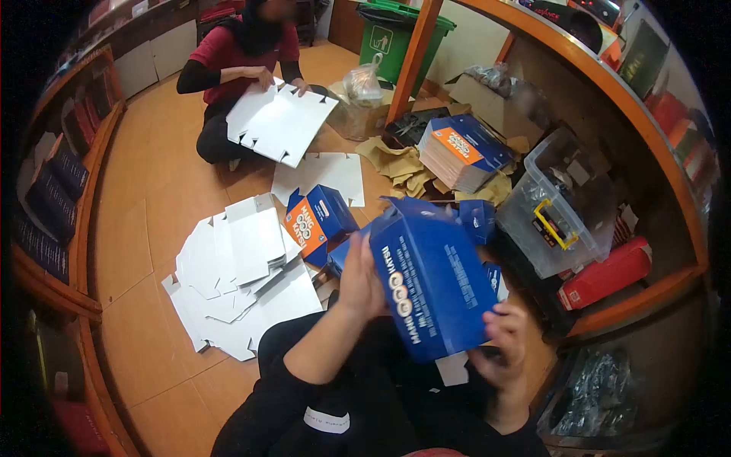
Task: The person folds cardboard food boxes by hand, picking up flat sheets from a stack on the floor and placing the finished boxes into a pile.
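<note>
A blue printed cardboard box (pixel 438 286), with "MANG KATSU" lettering on its side, is held tilted above my lap. My left hand (pixel 362 280) grips its left edge, fingers partly hidden behind the cardboard. At the lower right corner, my right hand (pixel 501 339) has its fingers curled against the box. A small white flap (pixel 454 369) shows below the bottom edge. Just beyond stands an orange and blue box (pixel 320 221) with the same lettering. Left of my knees, white die-cut cardboard sheets (pixel 217 297) lie in a loose pile on the floor.
Ahead, a person (pixel 244 68) sits holding a white cardboard sheet (pixel 283 122). To the right are a stack of flat printed sheets (pixel 466 148) on brown paper, a clear plastic bin (pixel 525 228) and an orange-edged shelf (pixel 609 84). A green bin (pixel 396 46) stands behind.
</note>
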### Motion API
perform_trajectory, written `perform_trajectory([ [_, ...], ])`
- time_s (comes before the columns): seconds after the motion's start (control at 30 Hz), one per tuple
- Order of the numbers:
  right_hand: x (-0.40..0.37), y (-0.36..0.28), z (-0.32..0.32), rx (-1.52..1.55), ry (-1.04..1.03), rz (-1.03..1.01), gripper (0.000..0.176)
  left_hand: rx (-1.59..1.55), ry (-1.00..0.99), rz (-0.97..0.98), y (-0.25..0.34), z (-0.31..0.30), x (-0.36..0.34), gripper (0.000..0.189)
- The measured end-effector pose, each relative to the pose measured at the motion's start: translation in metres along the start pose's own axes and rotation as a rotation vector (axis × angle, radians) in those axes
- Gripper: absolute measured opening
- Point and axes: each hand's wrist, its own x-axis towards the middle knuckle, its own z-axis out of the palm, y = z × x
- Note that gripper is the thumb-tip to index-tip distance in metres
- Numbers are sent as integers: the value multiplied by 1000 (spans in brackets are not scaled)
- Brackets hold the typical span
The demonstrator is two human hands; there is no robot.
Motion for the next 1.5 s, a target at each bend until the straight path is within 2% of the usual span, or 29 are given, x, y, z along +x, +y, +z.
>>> perform_trajectory([
  [0.03,-2,-3,1,22,-74,32,79,22,137,-94,9,-8,5,50],
  [0.1,-3,-5,4,66,-218,91,73,204,105,70,12,-8,7,41],
  [0.13,-5,-1,0,83,-255,149,69,265,66,31,13,-4,6,43],
  [0.2,-9,4,-1,160,-40,290,61,389,-7,-51,9,3,1,50],
  [0.23,-11,7,0,199,67,362,57,459,-105,-98,3,4,-4,53],
  [0.27,-9,13,3,107,167,359,48,554,-263,-86,-8,6,-6,52],
  [0.3,-3,14,0,-18,76,320,45,500,-329,-285,-19,2,-15,49],
  [0.33,5,15,-6,-143,-14,277,43,724,-372,-460,-13,24,-25,43],
  [0.37,9,16,-9,-269,-104,233,41,791,-570,-441,-19,23,-28,37],
  [0.4,8,20,-5,-223,-168,197,33,855,-770,-418,-25,23,-29,32],
  [0.43,4,23,-3,-191,-292,282,31,903,-794,-395,-26,26,-32,26],
  [0.5,-7,26,2,-125,-541,453,30,1063,-710,-248,-29,23,-37,21],
  [0.53,-10,27,8,-174,-435,412,33,1156,-722,-100,-28,23,-37,21],
  [0.6,-9,28,8,-275,-472,410,32,1329,-738,198,-27,24,-35,20],
  [0.63,-9,27,7,-325,-489,411,31,1285,-680,215,-33,23,-35,20],
  [0.7,-7,25,7,-338,-387,336,29,1197,-563,249,-53,20,-35,20],
  [0.73,-6,24,7,-345,-336,298,28,1114,-441,42,-57,22,-37,29],
  [0.83,1,15,-3,-294,-256,350,26,762,-421,-636,-64,3,-26,33],
  [0.87,1,15,-3,-211,-225,340,26,871,-652,-378,-74,-10,-24,34],
  [0.93,0,15,-4,-49,-166,320,25,959,-661,-545,-72,-10,-23,32],
  [1.0,3,14,-8,-49,123,249,24,981,-642,-650,-67,-10,-20,30],
  [1.03,3,13,-11,-49,266,212,23,921,-567,-517,-58,1,-22,28],
  [1.1,-2,12,-15,140,299,351,21,749,-493,-502,-59,-3,-18,27],
  [1.13,-6,11,-16,235,317,422,22,771,-435,-499,-57,-1,-19,24],
  [1.17,-8,11,-18,330,337,491,24,847,-459,-469,-54,4,-21,24],
  [1.2,-9,11,-20,341,134,478,34,924,-484,-439,-52,9,-22,24],
  [1.3,-9,13,-18,376,-203,575,38,1044,-498,-383,-53,15,-27,26],
  [1.43,-24,27,-12,350,-87,767,37,1153,-411,-359,-62,6,-26,28],
  [1.5,-29,31,-5,328,-7,682,35,1307,-376,-422,-62,3,-22,27],
])
